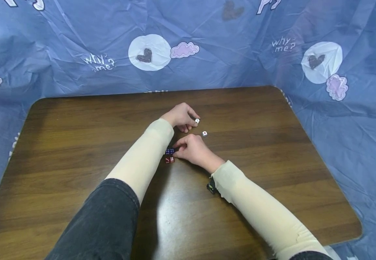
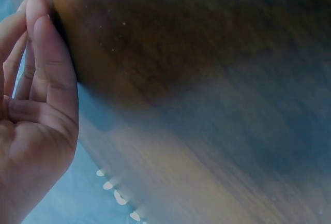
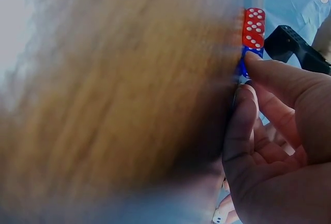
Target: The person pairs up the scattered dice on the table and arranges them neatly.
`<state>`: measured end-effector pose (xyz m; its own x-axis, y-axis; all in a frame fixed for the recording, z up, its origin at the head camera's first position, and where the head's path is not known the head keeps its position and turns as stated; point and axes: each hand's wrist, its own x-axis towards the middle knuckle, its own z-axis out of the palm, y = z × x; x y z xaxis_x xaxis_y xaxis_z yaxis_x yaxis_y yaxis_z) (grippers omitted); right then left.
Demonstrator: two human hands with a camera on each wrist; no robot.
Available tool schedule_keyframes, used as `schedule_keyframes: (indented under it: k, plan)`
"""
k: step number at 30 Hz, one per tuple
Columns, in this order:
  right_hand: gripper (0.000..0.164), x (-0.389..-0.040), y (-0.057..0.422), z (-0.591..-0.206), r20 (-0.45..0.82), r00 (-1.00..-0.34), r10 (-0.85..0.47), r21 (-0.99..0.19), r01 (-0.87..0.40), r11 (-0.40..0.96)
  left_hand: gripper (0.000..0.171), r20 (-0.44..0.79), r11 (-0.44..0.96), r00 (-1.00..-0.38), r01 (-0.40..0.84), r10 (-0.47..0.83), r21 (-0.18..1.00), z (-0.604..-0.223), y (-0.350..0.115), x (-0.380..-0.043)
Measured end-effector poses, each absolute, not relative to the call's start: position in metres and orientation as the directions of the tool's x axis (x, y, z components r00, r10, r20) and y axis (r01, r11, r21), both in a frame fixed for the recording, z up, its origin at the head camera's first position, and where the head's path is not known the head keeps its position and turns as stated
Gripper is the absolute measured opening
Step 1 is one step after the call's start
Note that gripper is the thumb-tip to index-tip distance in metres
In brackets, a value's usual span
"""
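Observation:
In the head view my left hand [image 1: 182,116] pinches a white die [image 1: 197,121] between thumb and forefinger, just above the table. Closer to me, my right hand [image 1: 192,150] pinches at the right end of a short row of blue dice [image 1: 169,151]. Red dice [image 1: 169,159] lie in a row right in front of the blue ones. Seen from the right wrist, thumb and finger close round a blue die [image 3: 244,68], partly covered, beside the red dice [image 3: 254,27]. Another white die [image 1: 204,133] sits alone between and right of the hands. The left wrist view hides the left hand's die.
The brown wooden table [image 1: 272,144] has rounded corners. Behind it hangs a blue printed sheet [image 1: 223,68]. A small black device [image 1: 211,186] is fixed under the right wrist. The left forearm passes close beside the dice rows.

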<state>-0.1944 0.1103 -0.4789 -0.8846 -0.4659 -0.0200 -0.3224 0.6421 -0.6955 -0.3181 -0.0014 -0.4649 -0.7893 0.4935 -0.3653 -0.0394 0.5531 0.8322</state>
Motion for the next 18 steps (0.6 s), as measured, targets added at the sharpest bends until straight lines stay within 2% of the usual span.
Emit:
schedule_keyframes:
  k: [18]
  plan:
    - [0.016, -0.1945, 0.1092, -0.4772, -0.021, -0.887, -0.462, -0.691, -0.321, 0.647, 0.012, -0.346, 0.583, -0.827, -0.028, 0.443, 0.812, -0.4622, -0.0025, -0.3139]
